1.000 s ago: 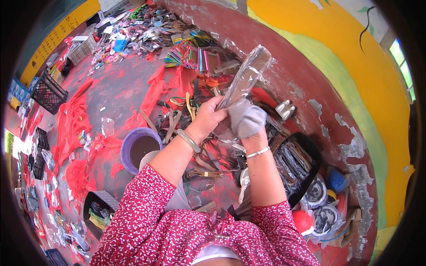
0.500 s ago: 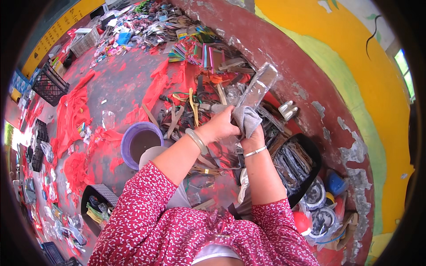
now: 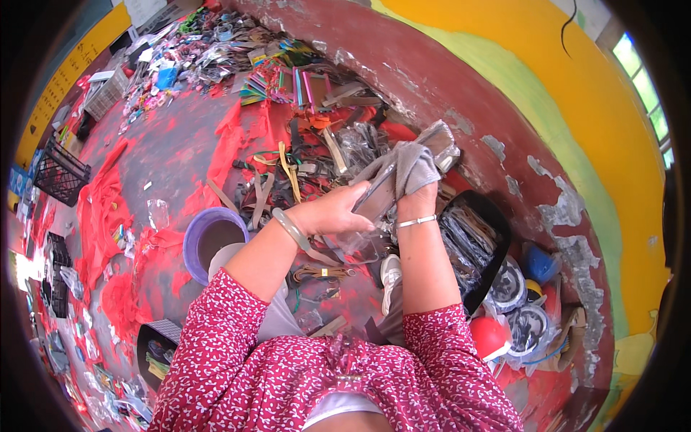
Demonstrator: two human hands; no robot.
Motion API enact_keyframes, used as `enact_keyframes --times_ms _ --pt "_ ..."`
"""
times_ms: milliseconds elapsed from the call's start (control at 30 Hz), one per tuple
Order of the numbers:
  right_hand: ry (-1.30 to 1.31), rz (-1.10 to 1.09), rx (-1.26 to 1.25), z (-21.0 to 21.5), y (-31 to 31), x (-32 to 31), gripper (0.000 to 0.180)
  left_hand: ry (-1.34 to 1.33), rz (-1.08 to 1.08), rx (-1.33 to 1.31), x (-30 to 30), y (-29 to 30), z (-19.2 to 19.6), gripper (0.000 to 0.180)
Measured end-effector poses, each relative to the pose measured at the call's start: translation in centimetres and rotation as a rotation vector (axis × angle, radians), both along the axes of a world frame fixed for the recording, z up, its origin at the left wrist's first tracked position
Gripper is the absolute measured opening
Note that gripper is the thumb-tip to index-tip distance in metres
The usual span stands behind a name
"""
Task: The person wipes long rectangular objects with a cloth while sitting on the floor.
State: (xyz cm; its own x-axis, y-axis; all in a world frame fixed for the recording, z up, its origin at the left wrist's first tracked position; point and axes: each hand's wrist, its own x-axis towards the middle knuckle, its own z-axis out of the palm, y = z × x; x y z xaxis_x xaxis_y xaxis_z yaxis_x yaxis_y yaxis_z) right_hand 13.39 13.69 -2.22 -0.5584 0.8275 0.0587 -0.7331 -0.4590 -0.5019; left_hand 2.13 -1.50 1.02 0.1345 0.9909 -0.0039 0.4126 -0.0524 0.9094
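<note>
A flat brown strip in clear plastic wrap (image 3: pixel 440 140) slants away from me toward the wall. My left hand (image 3: pixel 335 211) grips its near end, thumb on one side and fingers on the other. Wrapped in a grey cloth (image 3: pixel 417 171), my right hand (image 3: pixel 419 200) is closed and presses the cloth onto the middle of the strip. The cloth hides most of its fingers. Loose straps (image 3: pixel 289 173) and clear plastic lie on the floor under my hands.
On my left stands a purple bucket (image 3: pixel 191 248) of murky water. A black crate (image 3: pixel 497 248) of wrapped dark items is on my right, by bagged wheels (image 3: pixel 527 327) and a red ball-like thing (image 3: pixel 489 337). The peeling red wall (image 3: pixel 497 147) curves beyond; heaped goods (image 3: pixel 209 54) lie far left.
My left hand has moved away from the cloth, down and left to the strip's near end. The cloth now lies spread along the strip under my right hand. The whole view has shifted slightly.
</note>
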Motion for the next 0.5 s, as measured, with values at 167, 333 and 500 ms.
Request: enact_keyframes --times_ms 167,333,500 --pt "0.279 0.057 0.116 0.4 3.6 1.6 0.019 -0.082 -0.098 -0.165 0.7 -0.8 1.2 0.063" --pt "-0.023 -0.178 -0.036 2.3 2.2 2.0 0.013 -0.208 -0.101 -0.017 0.4 -1.4 -0.3 0.060" --pt "-0.051 -0.183 0.007 1.8 3.3 2.8 0.014 -0.149 -0.084 -0.094 0.5 -1.2 -0.6 0.059"
